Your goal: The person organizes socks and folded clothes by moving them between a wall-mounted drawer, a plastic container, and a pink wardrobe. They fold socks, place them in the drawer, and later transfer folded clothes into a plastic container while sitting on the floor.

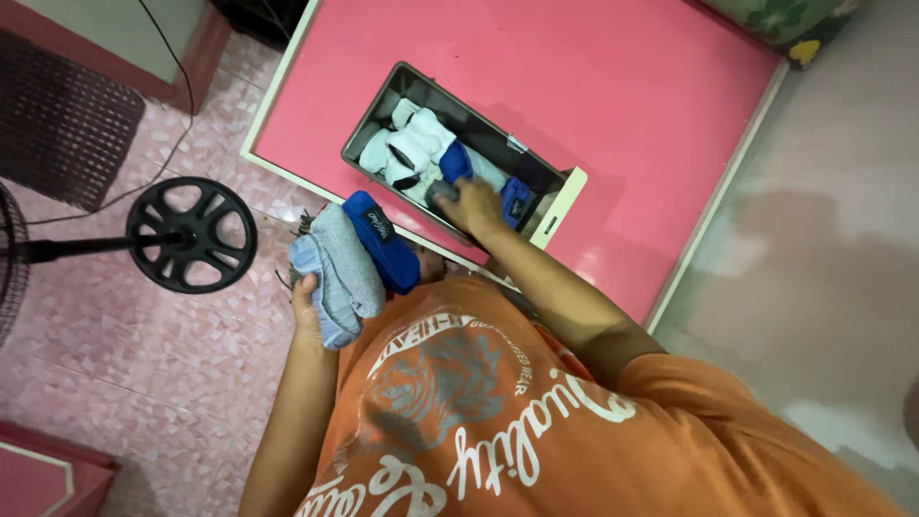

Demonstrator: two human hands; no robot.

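Folded clothes (pixel 349 268) were clutched in left hand (pixel 308 308), kept ready; right hand (pixel 471 205) was closed on a dark item in the drawer (pixel 560 196).

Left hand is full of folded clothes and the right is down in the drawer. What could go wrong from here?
1. The stack of grey, light-blue and royal-blue folded garments sits loosely on the left hand; the top blue piece could slide off onto the pink tiled floor.
2. The grey open drawer already looks packed with white and blue rolled items, so the right hand may dislodge them.
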